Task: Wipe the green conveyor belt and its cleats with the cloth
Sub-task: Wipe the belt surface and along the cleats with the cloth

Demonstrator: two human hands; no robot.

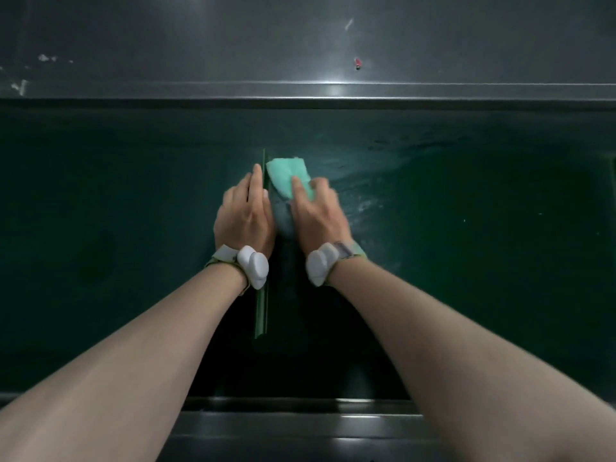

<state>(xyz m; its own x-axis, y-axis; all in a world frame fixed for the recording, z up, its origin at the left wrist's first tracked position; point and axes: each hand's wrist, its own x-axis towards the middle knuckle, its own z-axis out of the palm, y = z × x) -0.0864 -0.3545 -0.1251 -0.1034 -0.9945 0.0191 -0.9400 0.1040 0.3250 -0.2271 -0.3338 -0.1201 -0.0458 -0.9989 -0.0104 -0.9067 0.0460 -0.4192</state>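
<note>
Belt [466, 261]: dark green, filling the middle band of the view from 9 to 3 o'clock; pale smeared streaks and a faint sheen show on it toward 2 o'clock from the hands, while the part toward 9 o'clock looks even and dull.
Cleat [261, 311]: a thin upright green rib standing on the belt, running from about 6 toward 12 o'clock through the centre; its far end shows just above the left fingertips.
Cloth [290, 176]: light mint green, folded into a small pad, lying flat on the belt just at 3 o'clock of the cleat's far end, its left edge against the cleat.
Left hand [245, 215]: lies along the cleat's 9 o'clock side, fingers straight and together, touching the cleat, gripping nothing.
Right hand [316, 215]: palm down on the near part of the cloth, fingers spread and nearly straight, pressing it to the belt; slightly blurred.
Wrist bands [253, 265]: a white device strapped on each wrist.
Frame [333, 91]: grey metal rail at 12 o'clock beyond the belt, another at 6 o'clock near the person.
</note>
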